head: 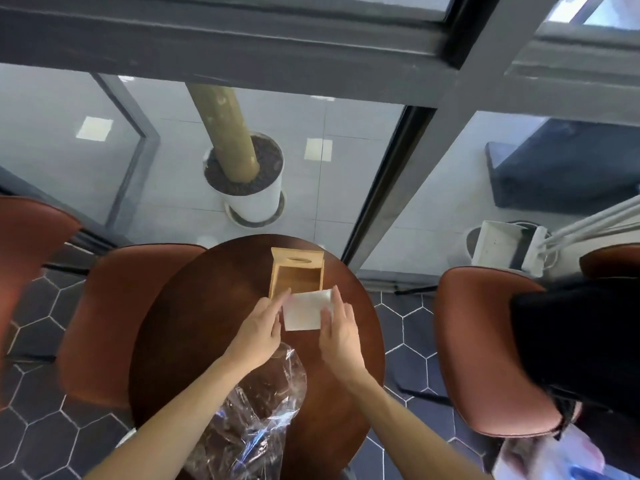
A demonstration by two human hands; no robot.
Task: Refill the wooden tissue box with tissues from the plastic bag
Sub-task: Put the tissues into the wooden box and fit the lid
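Note:
An open wooden tissue box (296, 273) stands at the far side of a round dark wooden table (194, 323), its inside bare as far as I see. A white stack of tissues (304, 311) sits just in front of the box, overlapping its near edge. My left hand (261, 329) holds the stack's left side and my right hand (341, 332) holds its right side. A crumpled clear plastic bag (256, 410) lies on the table's near part, under my left forearm.
Brown padded chairs stand at the left (117, 317) and right (485, 348) of the table; the right one carries a black garment (581, 348). Behind the table is a glass wall with a white plant pot (252, 199) beyond it.

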